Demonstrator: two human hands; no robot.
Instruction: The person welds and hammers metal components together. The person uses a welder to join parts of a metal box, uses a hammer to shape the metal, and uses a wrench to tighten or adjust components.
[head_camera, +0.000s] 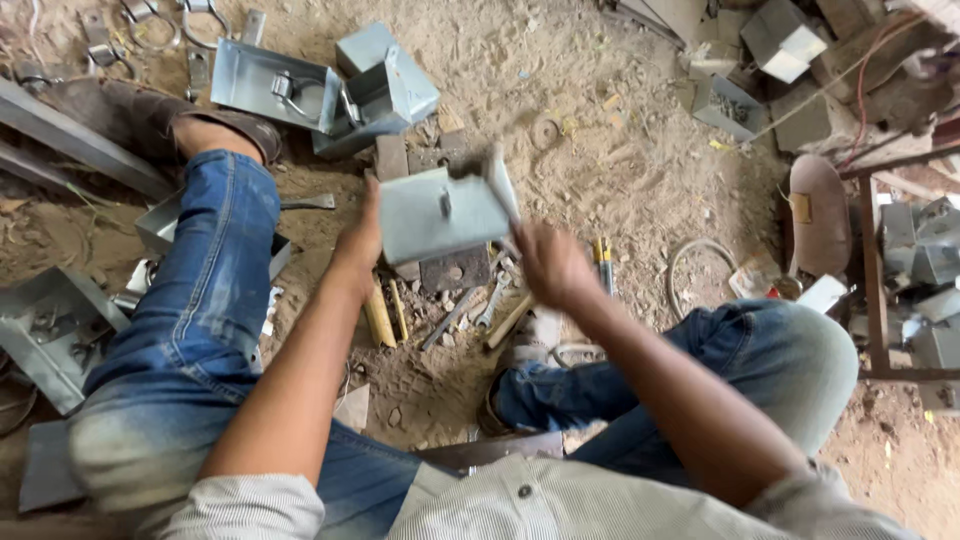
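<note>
The left hand is gripping the left edge of a grey folded sheet-metal box above the sandy ground, likely light, stiff, sharp-edged, while the right hand is clenching a blurred hammer against it.
</note>
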